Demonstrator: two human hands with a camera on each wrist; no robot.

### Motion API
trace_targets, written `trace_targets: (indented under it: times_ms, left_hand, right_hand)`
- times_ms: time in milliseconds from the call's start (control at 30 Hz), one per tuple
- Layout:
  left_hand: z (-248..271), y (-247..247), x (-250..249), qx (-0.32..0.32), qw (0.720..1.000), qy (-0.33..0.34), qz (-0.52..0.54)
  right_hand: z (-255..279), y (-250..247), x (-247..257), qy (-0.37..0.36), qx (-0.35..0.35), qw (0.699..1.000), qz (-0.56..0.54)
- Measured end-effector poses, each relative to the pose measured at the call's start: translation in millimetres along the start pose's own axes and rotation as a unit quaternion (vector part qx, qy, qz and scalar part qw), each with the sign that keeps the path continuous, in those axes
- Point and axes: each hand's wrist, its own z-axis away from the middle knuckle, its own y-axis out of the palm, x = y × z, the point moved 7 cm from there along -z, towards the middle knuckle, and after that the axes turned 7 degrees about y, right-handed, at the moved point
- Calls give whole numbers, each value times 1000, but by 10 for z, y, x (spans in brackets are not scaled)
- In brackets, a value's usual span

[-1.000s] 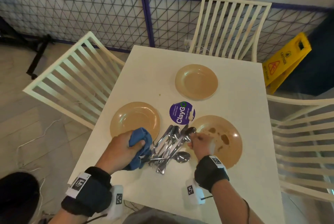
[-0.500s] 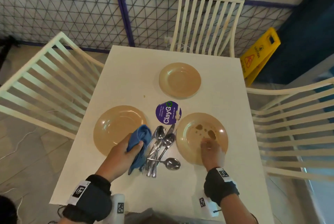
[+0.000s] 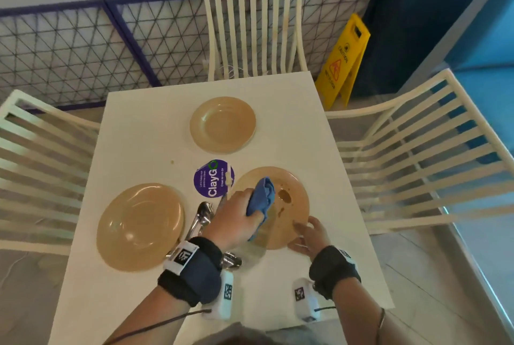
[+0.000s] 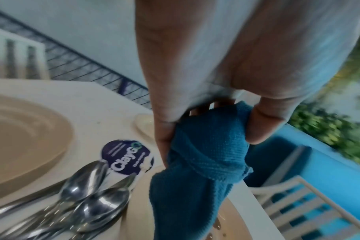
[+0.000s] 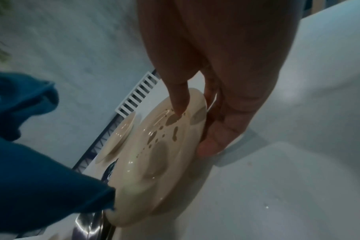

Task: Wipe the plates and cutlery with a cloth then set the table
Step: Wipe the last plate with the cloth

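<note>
Three tan plates lie on the white table (image 3: 306, 111). The near right plate (image 3: 296, 200) carries brown stains, also seen on the plate (image 5: 160, 154) in the right wrist view. My left hand (image 3: 239, 216) grips a bunched blue cloth (image 3: 262, 196) over that plate's left half; the cloth (image 4: 206, 154) hangs from thumb and fingers. My right hand (image 3: 304, 230) holds the plate's near right rim, thumb (image 5: 178, 104) on its face, fingers under the edge. A pile of cutlery (image 3: 201, 218) lies between the left plate (image 3: 139, 225) and the stained one, partly hidden by my left wrist.
A clean far plate (image 3: 222, 125) sits mid-table. A round purple sticker (image 3: 213, 182) is stuck to the table beside the cutlery. White slatted chairs stand at the left (image 3: 36, 166), far (image 3: 253, 30) and right (image 3: 422, 155) sides. A yellow caution sign (image 3: 343, 62) stands beyond the table.
My left hand carried the cloth rightward from the cutlery onto the stained plate. My right hand slid from the plate's middle to its near right rim.
</note>
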Motion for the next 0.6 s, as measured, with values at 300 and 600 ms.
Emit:
trace_targets:
  times_ms: [300, 600]
  left_hand:
    - [19, 781, -231, 42, 996, 6, -78]
    - [-378, 1064, -359, -87, 994, -15, 60]
  right_hand:
    - [-43, -100, 93, -8, 86, 996, -25]
    - [92, -545, 231, -10, 154, 988, -4]
